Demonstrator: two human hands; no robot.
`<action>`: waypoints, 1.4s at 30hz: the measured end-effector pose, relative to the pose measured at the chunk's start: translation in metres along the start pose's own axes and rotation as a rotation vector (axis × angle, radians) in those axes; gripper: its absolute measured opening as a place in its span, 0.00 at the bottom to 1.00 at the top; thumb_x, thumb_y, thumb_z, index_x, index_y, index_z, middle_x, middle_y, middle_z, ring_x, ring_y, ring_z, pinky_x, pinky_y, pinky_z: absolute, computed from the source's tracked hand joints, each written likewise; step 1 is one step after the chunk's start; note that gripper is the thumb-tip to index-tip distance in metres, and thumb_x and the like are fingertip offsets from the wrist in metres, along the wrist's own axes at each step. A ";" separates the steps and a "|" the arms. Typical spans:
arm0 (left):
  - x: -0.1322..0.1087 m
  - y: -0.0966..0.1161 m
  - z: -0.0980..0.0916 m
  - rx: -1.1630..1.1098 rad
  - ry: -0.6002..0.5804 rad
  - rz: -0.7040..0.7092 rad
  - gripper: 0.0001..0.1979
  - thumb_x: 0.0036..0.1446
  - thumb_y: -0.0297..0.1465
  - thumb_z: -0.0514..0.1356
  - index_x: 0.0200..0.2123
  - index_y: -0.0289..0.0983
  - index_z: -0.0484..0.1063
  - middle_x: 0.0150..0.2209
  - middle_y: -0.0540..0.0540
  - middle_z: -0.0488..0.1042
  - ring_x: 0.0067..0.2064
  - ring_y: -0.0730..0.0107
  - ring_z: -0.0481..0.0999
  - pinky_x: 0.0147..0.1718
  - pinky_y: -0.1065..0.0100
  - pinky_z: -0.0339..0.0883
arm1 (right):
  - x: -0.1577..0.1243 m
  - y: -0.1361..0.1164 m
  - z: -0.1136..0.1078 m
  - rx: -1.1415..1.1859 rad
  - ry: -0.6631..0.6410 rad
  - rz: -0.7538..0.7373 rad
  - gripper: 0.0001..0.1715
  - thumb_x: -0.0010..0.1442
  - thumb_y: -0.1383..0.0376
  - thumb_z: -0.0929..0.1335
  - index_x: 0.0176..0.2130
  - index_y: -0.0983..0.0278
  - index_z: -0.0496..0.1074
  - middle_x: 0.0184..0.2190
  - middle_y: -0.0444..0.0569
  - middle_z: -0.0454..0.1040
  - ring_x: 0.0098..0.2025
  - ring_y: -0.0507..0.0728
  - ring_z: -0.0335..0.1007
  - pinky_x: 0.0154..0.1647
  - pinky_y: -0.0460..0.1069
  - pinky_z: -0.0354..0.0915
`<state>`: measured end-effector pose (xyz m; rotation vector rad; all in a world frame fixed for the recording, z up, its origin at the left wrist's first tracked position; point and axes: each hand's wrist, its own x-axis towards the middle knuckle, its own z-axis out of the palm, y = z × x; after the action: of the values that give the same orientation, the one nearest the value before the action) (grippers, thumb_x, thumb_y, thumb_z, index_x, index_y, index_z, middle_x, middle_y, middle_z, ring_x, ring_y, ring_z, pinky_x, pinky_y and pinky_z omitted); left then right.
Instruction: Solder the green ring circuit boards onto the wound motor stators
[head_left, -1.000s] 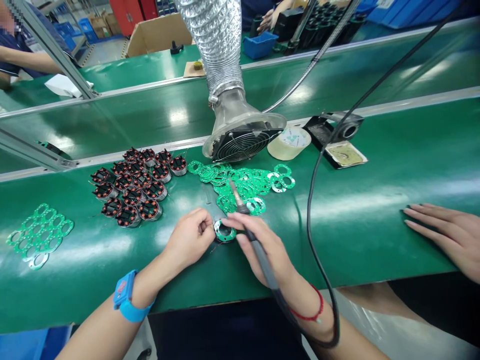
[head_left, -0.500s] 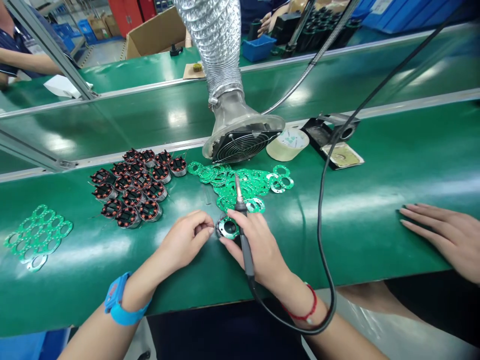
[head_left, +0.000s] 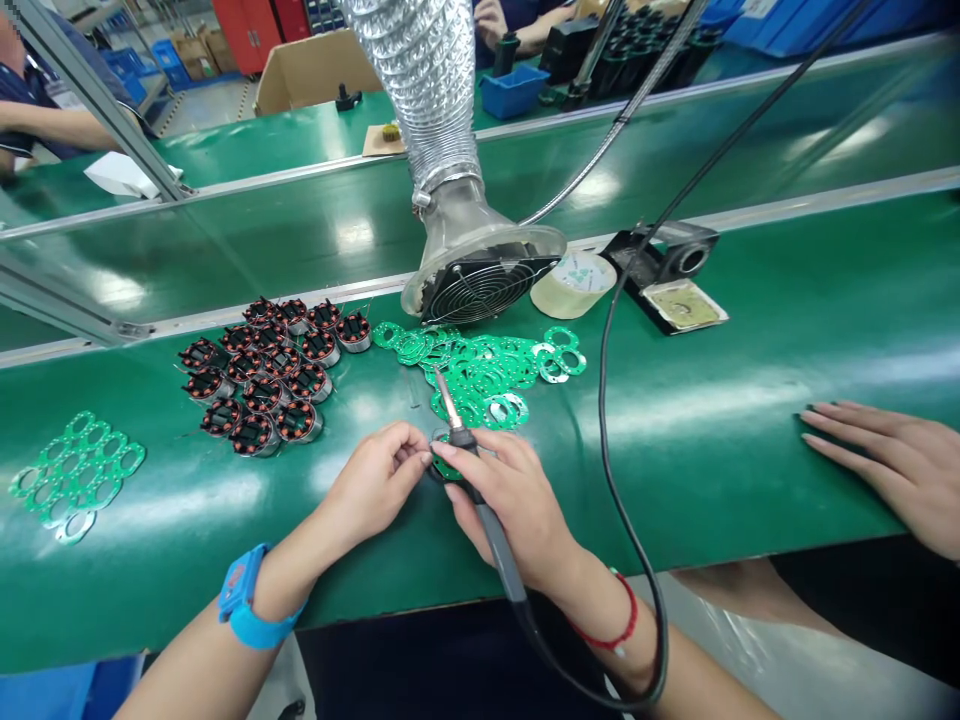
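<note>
Iron point(head_left: 495, 535) swung left, board point(head_left: 445, 468) (part-hidden) between fingers point(head_left: 466, 510)

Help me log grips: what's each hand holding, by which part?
The right hand holds the soldering iron by its handle; whether the left hand holds anything cannot be told.

Along the far edge of the green bench point(head_left: 750, 440) runs a pale metal rail point(head_left: 810, 208), with a glossy green panel point(head_left: 285, 235) behind it and a metal post point(head_left: 112, 105) toward the far left corner. Beyond are a second green bench point(head_left: 300, 135), a large cardboard box point(head_left: 319, 75), a red cabinet point(head_left: 244, 30) and grey floor point(head_left: 206, 100). White light glares in soft patches off panel and bench.
</note>
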<state>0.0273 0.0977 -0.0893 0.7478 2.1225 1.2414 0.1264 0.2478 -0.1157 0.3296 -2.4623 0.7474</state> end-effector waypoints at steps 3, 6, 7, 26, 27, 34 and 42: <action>0.000 0.000 0.002 -0.008 0.008 -0.012 0.06 0.59 0.30 0.53 0.30 0.36 0.65 0.26 0.53 0.65 0.29 0.74 0.63 0.29 0.72 0.57 | 0.000 0.001 -0.001 0.040 0.038 0.016 0.27 0.57 0.74 0.64 0.55 0.62 0.61 0.39 0.50 0.76 0.44 0.59 0.69 0.46 0.58 0.65; 0.000 0.001 0.005 0.001 0.029 -0.032 0.06 0.58 0.29 0.52 0.28 0.37 0.63 0.24 0.54 0.63 0.27 0.75 0.61 0.28 0.72 0.55 | 0.001 0.002 -0.003 0.097 0.094 0.052 0.27 0.58 0.75 0.63 0.56 0.62 0.61 0.38 0.50 0.78 0.41 0.57 0.71 0.48 0.58 0.65; 0.000 0.001 0.006 0.006 0.040 -0.044 0.06 0.58 0.29 0.52 0.28 0.37 0.62 0.23 0.54 0.62 0.27 0.75 0.61 0.27 0.72 0.54 | 0.000 0.002 -0.004 0.118 0.128 0.073 0.27 0.58 0.75 0.63 0.56 0.62 0.61 0.38 0.49 0.78 0.41 0.57 0.72 0.48 0.57 0.65; 0.001 0.000 0.013 0.084 0.114 -0.103 0.07 0.56 0.29 0.49 0.25 0.39 0.57 0.20 0.56 0.59 0.23 0.75 0.58 0.24 0.71 0.51 | -0.013 -0.002 -0.017 0.298 0.372 0.187 0.11 0.63 0.62 0.62 0.39 0.62 0.71 0.24 0.46 0.75 0.21 0.52 0.69 0.23 0.49 0.66; 0.001 0.001 0.013 0.097 0.121 -0.098 0.07 0.57 0.29 0.50 0.25 0.39 0.57 0.20 0.56 0.59 0.23 0.75 0.58 0.25 0.71 0.51 | -0.013 -0.002 -0.017 0.298 0.369 0.181 0.11 0.63 0.62 0.62 0.39 0.62 0.71 0.23 0.46 0.75 0.21 0.52 0.68 0.23 0.49 0.66; 0.000 0.002 0.016 0.208 0.170 -0.055 0.07 0.55 0.26 0.49 0.25 0.38 0.57 0.21 0.55 0.61 0.24 0.74 0.59 0.26 0.70 0.51 | -0.017 0.002 -0.015 0.261 0.426 0.157 0.12 0.61 0.65 0.64 0.45 0.62 0.70 0.24 0.45 0.73 0.21 0.52 0.67 0.26 0.50 0.67; 0.000 0.002 0.016 0.188 0.163 -0.055 0.07 0.56 0.25 0.49 0.26 0.39 0.58 0.22 0.54 0.61 0.25 0.73 0.61 0.26 0.70 0.53 | -0.007 0.005 -0.008 0.197 0.201 0.337 0.24 0.64 0.68 0.62 0.59 0.59 0.57 0.46 0.52 0.75 0.48 0.58 0.73 0.48 0.55 0.69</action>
<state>0.0394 0.1076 -0.0945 0.6815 2.4017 1.1174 0.1335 0.2570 -0.1161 -0.0922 -2.2825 1.1101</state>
